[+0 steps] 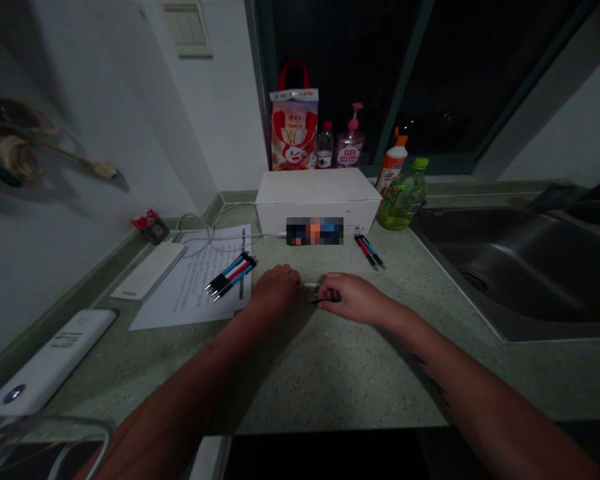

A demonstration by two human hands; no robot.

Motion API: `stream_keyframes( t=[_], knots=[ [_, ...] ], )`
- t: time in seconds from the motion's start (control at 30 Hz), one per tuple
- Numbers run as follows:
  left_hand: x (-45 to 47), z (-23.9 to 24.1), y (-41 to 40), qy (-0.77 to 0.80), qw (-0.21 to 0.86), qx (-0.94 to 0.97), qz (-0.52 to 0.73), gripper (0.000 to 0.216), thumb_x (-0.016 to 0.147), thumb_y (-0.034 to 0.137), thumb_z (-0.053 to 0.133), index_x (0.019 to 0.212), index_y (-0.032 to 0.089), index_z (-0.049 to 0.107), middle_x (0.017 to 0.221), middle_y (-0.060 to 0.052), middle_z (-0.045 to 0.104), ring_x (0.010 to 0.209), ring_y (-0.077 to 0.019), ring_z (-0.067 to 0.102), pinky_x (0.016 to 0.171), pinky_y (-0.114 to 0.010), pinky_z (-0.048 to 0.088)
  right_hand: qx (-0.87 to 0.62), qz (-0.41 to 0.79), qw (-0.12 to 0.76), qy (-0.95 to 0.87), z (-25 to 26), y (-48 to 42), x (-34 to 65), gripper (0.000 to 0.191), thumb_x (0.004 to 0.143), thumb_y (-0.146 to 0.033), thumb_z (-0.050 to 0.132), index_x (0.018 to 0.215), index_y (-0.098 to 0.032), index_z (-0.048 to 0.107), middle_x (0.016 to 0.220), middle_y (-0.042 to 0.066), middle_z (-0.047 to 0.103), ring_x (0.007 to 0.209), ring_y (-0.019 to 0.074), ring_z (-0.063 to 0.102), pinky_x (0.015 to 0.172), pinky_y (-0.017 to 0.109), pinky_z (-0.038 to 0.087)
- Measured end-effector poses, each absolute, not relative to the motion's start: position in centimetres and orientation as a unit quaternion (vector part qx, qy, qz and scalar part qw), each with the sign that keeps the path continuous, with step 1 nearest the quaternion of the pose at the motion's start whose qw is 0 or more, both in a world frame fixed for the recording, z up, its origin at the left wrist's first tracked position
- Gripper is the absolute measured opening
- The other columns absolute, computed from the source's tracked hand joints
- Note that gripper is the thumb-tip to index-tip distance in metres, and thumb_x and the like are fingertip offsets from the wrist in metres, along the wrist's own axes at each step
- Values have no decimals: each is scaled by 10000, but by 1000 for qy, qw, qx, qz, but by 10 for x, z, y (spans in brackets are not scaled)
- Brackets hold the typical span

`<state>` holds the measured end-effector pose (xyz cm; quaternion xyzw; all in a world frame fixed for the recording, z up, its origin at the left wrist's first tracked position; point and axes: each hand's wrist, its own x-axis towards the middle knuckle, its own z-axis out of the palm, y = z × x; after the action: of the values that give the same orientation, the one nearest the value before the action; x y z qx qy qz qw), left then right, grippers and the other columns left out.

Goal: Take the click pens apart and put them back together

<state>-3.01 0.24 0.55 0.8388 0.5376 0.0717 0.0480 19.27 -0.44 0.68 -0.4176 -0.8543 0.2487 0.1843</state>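
Note:
My left hand (277, 291) is closed just above the counter, its fingers curled out of sight. A thin white stick-like piece (310, 285) spans the gap from its fingertips to my right hand (351, 297). My right hand is closed too, with a slim dark pointed piece (322, 301) poking out from its pinched fingers; whether this is a pen part I cannot tell. Left of my hands, several blue, red and black pens (231, 275) lie on a printed sheet (180, 300). Beyond my right hand lie a red and a blue pen (369, 252).
A white box (317, 190) stands at the back, with a pixelated patch before it. A green bottle (404, 197) is beside the sink (520, 260). White devices (150, 270) and a power bank-like block (55, 360) lie left, with cables (210, 223).

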Motion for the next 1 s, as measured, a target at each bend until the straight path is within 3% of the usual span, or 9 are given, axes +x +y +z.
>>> stream_keyframes(
  t=[0.3,0.43,0.6,0.73,1.0],
  knots=[
    [-30,6,-4,538,61,835,101,246,948,56,517,1080,141,707,1063,-148,679,1032,-296,625,940,-418,492,-464,191,246,-830,4,0,191,51,892,-192,742,913,-202,696,881,21,667,790,168,606,719,290,410],
    [-29,9,-3,537,93,815,199,283,974,82,504,1134,170,721,1098,-111,683,1091,-256,635,986,-384,513,-489,180,273,-808,5,-2,189,37,924,-222,711,936,-209,679,864,22,685,778,181,612,708,301,403],
    [-22,4,-1,513,244,738,363,171,973,188,555,994,205,723,1009,-53,739,949,-206,689,903,-350,560,-477,159,299,-811,5,-5,187,46,934,-234,702,959,-224,665,896,29,700,791,189,626,715,308,421],
    [-17,3,-3,511,363,660,415,108,922,277,645,939,204,722,941,-39,785,880,-201,727,836,-331,581,-468,146,312,-814,4,-5,188,51,939,-241,697,957,-232,651,904,30,693,802,195,634,719,311,439],
    [-14,3,-5,523,415,589,456,194,819,384,719,864,196,738,783,-24,759,750,-195,711,713,-313,570,-463,136,315,-818,7,-6,188,50,954,-223,692,964,-228,643,948,43,693,837,203,648,731,315,452]
  ],
)
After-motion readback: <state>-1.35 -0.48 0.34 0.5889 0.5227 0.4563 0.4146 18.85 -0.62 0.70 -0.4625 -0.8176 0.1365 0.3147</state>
